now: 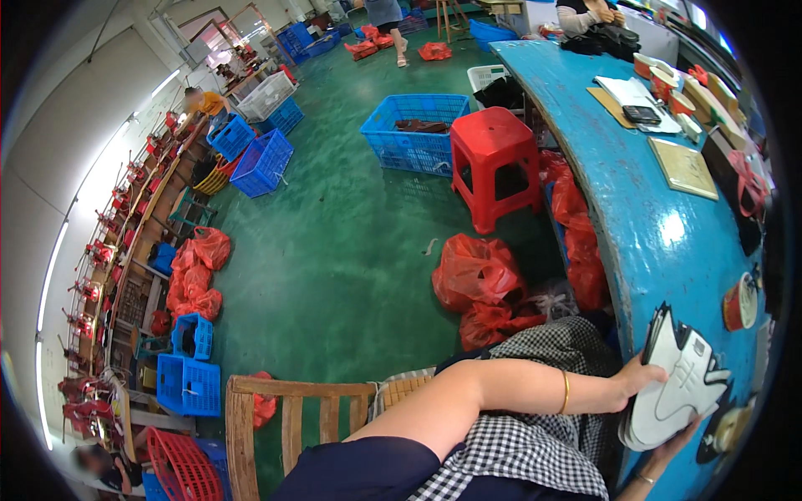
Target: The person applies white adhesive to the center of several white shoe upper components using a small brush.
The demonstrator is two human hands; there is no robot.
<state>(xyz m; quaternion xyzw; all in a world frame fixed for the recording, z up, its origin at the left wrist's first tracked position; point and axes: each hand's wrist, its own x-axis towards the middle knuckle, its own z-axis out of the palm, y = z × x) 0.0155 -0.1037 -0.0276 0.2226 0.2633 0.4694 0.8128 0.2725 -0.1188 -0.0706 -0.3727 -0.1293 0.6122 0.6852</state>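
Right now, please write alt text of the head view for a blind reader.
A person's left hand and right hand hold a stack of flat, white-topped pieces at a blue table. A red stool and red bags are on the green floor.

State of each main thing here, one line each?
Stack of flat white dark-edged pieces: held in both hands
Left hand: closed on stack's left side
Right hand: closed on stack's lower edge
Red square plastic stool: upright, seat bare
Blue rectangular plastic crate: open-topped, brown items inside
Red plastic bag: bulging
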